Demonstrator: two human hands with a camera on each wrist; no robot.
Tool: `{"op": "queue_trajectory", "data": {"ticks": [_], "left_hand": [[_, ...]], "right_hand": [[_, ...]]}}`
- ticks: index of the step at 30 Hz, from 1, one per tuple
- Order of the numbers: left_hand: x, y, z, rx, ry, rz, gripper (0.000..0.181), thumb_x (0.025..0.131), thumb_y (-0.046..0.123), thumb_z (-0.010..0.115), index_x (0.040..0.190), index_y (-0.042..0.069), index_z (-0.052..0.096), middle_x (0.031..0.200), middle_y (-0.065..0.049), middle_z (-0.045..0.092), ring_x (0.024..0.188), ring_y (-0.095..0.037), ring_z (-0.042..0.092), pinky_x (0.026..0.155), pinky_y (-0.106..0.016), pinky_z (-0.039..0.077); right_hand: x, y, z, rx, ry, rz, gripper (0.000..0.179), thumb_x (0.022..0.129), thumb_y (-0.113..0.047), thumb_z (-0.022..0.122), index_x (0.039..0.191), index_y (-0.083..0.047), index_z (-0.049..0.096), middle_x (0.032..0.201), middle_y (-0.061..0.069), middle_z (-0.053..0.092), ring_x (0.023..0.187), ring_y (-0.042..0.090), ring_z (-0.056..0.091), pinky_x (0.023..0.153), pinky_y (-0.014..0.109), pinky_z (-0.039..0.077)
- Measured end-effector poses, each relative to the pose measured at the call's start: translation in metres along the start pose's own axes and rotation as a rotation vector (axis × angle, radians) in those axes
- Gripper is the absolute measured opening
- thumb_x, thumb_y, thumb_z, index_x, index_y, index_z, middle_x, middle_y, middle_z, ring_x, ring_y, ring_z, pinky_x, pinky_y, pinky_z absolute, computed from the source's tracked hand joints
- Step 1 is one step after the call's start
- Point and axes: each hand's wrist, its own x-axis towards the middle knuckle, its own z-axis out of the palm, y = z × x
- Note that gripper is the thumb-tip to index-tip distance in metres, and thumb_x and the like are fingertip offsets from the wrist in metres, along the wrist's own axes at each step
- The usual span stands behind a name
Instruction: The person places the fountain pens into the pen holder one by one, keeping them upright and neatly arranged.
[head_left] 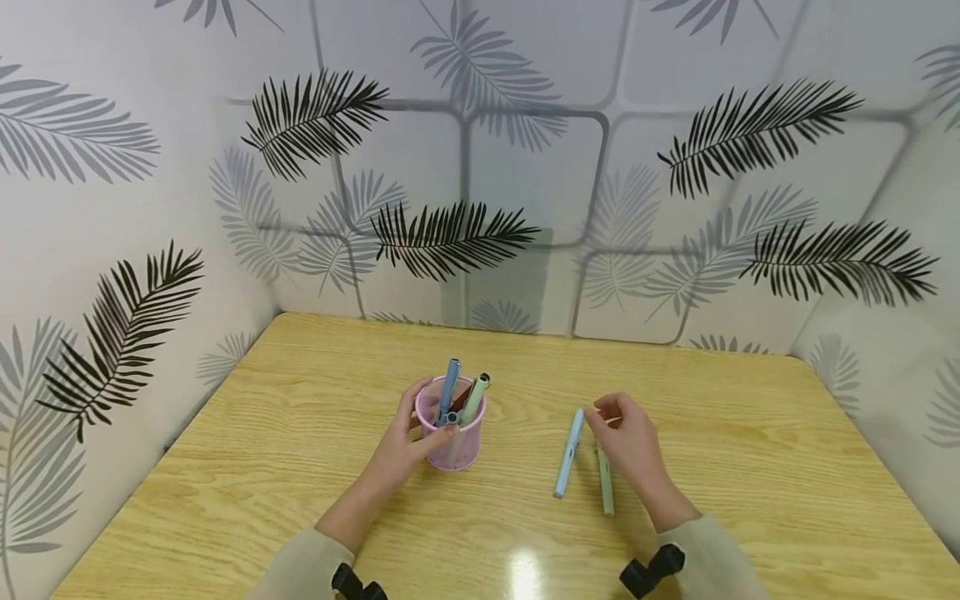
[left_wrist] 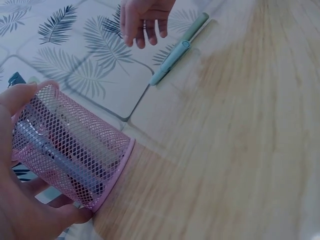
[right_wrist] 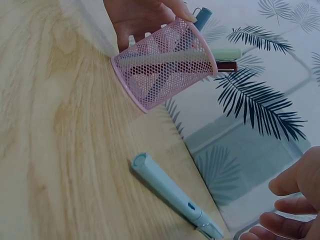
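Note:
My left hand [head_left: 405, 446] grips a pink mesh pen cup [head_left: 467, 448], with the thumb at the rim and the fingers round its side. Inside the cup lean several pens, among them a blue pen [head_left: 449, 385], a pale green pen [head_left: 475, 402] and a dark red pen [right_wrist: 228, 66]. To the right, a light blue pen [head_left: 569, 457] and a green pen [head_left: 606, 485] lie on the table. Above these two hovers my right hand [head_left: 630, 440], its fingers loosely bent and holding nothing; it partly hides the green pen's upper end in the head view.
The wood-grain table [head_left: 315, 375] runs back to a wall [head_left: 525, 192] with a leaf pattern. Walls also stand on the left and right sides. A light reflection shows near the table's front.

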Motion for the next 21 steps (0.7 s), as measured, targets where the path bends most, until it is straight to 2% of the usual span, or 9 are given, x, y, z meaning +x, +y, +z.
{"op": "queue_trajectory", "data": {"ticks": [5, 8, 14, 19, 21], "left_hand": [[0.001, -0.001, -0.001, 0.025, -0.004, -0.029, 0.074, 0.084, 0.026, 0.07, 0.143, 0.035, 0.026, 0.14, -0.01, 0.038, 0.119, -0.034, 0.044, 0.087, -0.049, 0.044], [0.0, -0.001, -0.003, 0.025, -0.015, -0.032, 0.074, 0.084, 0.027, 0.07, 0.143, 0.036, 0.025, 0.141, -0.011, 0.037, 0.119, -0.034, 0.044, 0.087, -0.048, 0.044], [0.0, -0.001, -0.004, 0.037, -0.027, -0.014, 0.073, 0.084, 0.027, 0.069, 0.143, 0.031, 0.026, 0.141, -0.011, 0.037, 0.119, -0.036, 0.044, 0.087, -0.049, 0.044], [0.0, 0.0, -0.004, 0.034, -0.033, -0.017, 0.076, 0.084, 0.027, 0.07, 0.145, 0.026, 0.025, 0.14, -0.01, 0.038, 0.119, -0.035, 0.044, 0.087, -0.05, 0.044], [0.0, 0.001, -0.005, 0.033, -0.036, -0.027, 0.077, 0.084, 0.028, 0.07, 0.145, 0.027, 0.024, 0.139, -0.009, 0.038, 0.119, -0.034, 0.045, 0.087, -0.05, 0.044]], "right_hand": [[-0.002, 0.007, -0.004, -0.024, -0.007, 0.023, 0.026, 0.091, -0.019, 0.06, 0.106, 0.002, 0.058, 0.094, 0.015, 0.061, 0.083, 0.028, 0.058, 0.065, 0.033, 0.047], [-0.002, 0.011, -0.006, -0.041, -0.008, 0.039, 0.026, 0.091, -0.019, 0.06, 0.106, 0.002, 0.058, 0.094, 0.014, 0.061, 0.084, 0.027, 0.058, 0.067, 0.034, 0.047], [-0.002, 0.013, -0.008, -0.055, -0.026, 0.048, 0.026, 0.088, -0.015, 0.062, 0.107, 0.003, 0.058, 0.092, 0.013, 0.061, 0.084, 0.028, 0.058, 0.07, 0.037, 0.047], [-0.002, 0.014, -0.009, -0.095, -0.068, 0.067, 0.027, 0.087, -0.013, 0.064, 0.105, 0.006, 0.057, 0.091, 0.016, 0.06, 0.08, 0.028, 0.058, 0.063, 0.035, 0.048], [-0.003, 0.015, -0.008, -0.114, -0.096, 0.082, 0.028, 0.086, -0.013, 0.064, 0.104, 0.007, 0.056, 0.092, 0.018, 0.059, 0.078, 0.027, 0.057, 0.061, 0.034, 0.047]]}}
